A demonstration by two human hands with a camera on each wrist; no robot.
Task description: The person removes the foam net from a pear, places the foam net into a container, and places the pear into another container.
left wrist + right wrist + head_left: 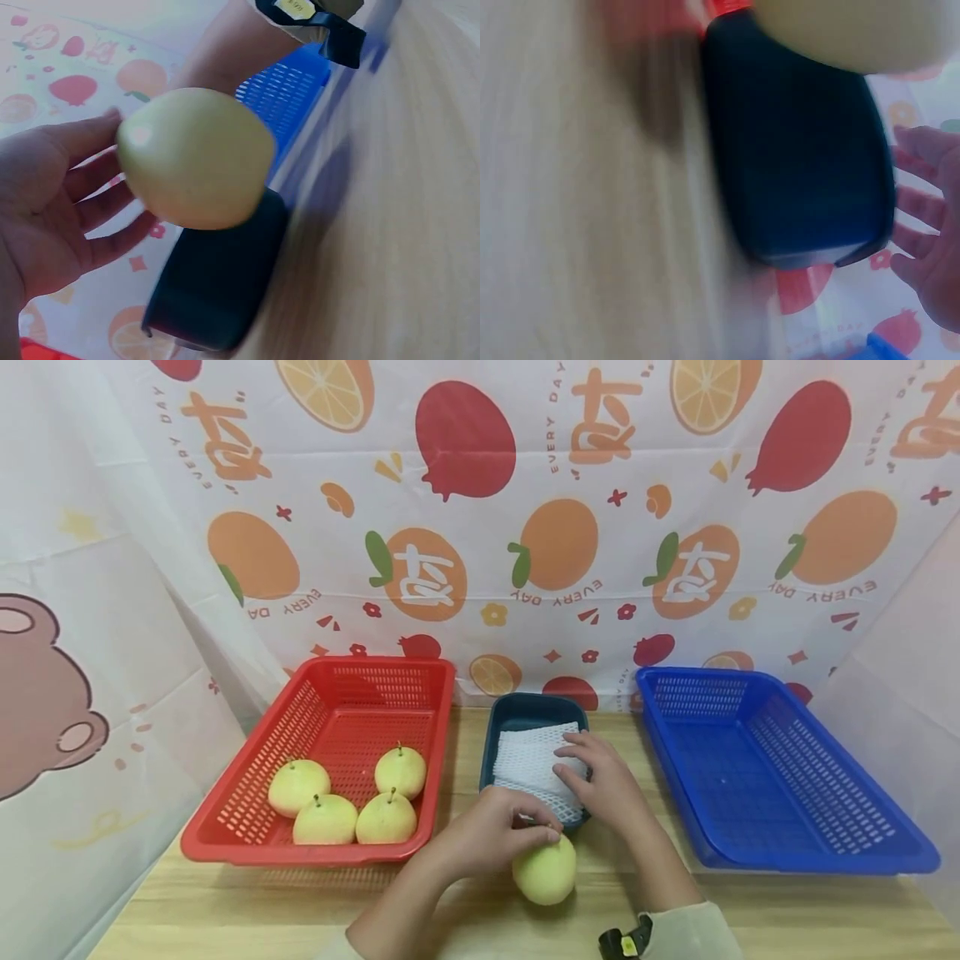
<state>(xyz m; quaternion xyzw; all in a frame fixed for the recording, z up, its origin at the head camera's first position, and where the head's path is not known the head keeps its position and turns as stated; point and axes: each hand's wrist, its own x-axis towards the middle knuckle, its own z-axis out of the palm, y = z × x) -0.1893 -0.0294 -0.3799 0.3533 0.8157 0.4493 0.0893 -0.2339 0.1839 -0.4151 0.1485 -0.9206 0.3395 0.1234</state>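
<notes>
My left hand (495,831) pinches a round yellow-green pear (545,872) near its stem end, between thumb and fingers. The pear hangs in front of a dark teal basket (491,747), close over the table. White foam net sleeves (536,758) lie stacked in that basket. Over the stack's right side is my right hand (606,781), its fingers loosely spread and fingertips right at the netting. In the left wrist view the pear (196,159) shows beside the left fingers. The right wrist view catches the teal basket's outer side (799,150), with the sleeves hidden.
On the left stands a red basket (431,760) with several pears (325,820) at its near end. A blue basket (720,752) stands on the right. Behind the wooden table (480,927) hangs a fruit-print cloth (495,552).
</notes>
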